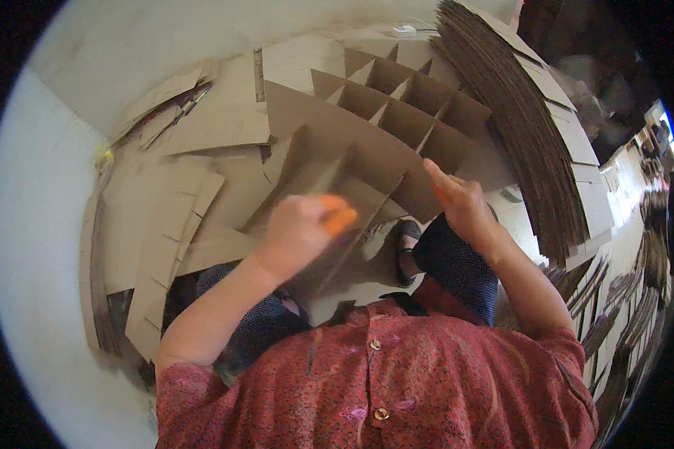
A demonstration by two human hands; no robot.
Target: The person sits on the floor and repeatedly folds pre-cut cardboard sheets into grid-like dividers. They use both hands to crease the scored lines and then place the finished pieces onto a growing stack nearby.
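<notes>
A cardboard divider grid of interlocked strips, with square cells, stands in front of me. My right hand is at its near right edge, fingers stretched out along the board, with orange covering on some of them. My left hand is blurred by motion above the nearer cardboard strips. Its fingers look curled in, and orange covering shows at their tips; whether anything is inside them is hidden. The nearer strips stand on edge, partly behind my left hand.
A tall, leaning stack of cardboard strips curves along the right. Flat cardboard sheets and slotted strips lie to the left, with a dark slim tool on them. More cardboard bundles stand at the lower right. A pale wall bounds the left.
</notes>
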